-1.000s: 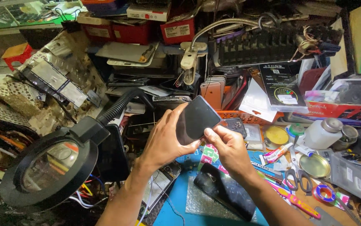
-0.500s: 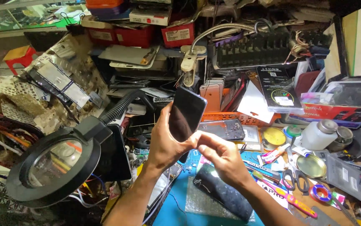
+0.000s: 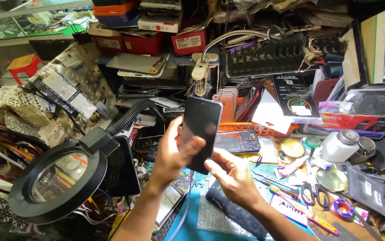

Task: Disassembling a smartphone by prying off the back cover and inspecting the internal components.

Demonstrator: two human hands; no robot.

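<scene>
1. While the left hand [image 3: 173, 154] curls around a dark smartphone [image 3: 201, 134], its thumb lies across the glass front near the lower part and its fingers wrap behind the left edge, so the hand is partly closed in a firm grip on the phone.
2. Just below and to the right of that hand, the right hand [image 3: 234, 176] is loosely curled, its fingertips touching the phone's bottom edge and lower right corner; it steadies the phone rather than enclosing it.
3. Both forearms rise from the bottom of the view, the left one coming up steeply from lower left, the right one angling in from lower right, and the wrists meet close together under the phone.
4. Held upright above both hands, the phone has its long axis nearly vertical, leaning slightly to the right at the top, with its dark, blank screen turned toward the camera.
5. Left of the left hand, near it, stands a round magnifier lamp [image 3: 58, 180] on a black gooseneck.
6. Right of the right hand, well apart, lie black-handled scissors [image 3: 313, 194] and a white bottle [image 3: 339, 147]; beneath the right wrist a dark pouch [image 3: 234, 212] lies on a blue mat [image 3: 188, 223].
</scene>
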